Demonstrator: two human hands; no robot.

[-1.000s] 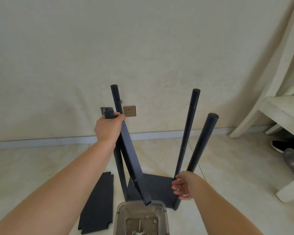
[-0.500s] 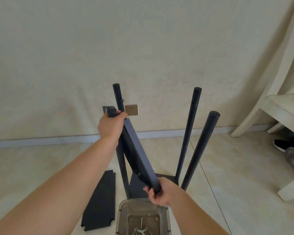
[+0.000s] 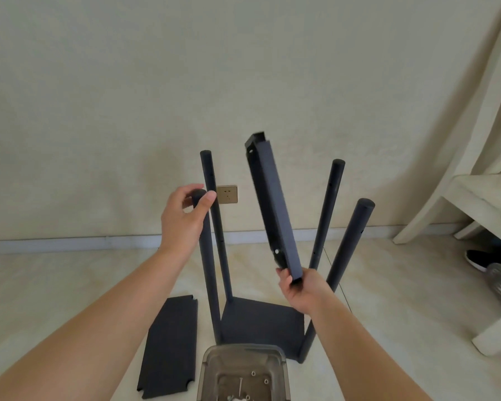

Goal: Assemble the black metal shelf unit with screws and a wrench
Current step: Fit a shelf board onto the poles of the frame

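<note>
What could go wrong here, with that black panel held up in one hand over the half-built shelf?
The right hand grips the shelf panel only at its bottom end, so the tall, tilted piece could tip or slip and hit the posts. The left hand steadies just the near-left post; a knock might shift the frame. A dropped panel could also strike the screw container below.

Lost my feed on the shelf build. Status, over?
Left hand grips a post top. Right hand holds the shelf panel by its lower end, raised above the frame. Spare panel on floor, nothing blocking.
</note>
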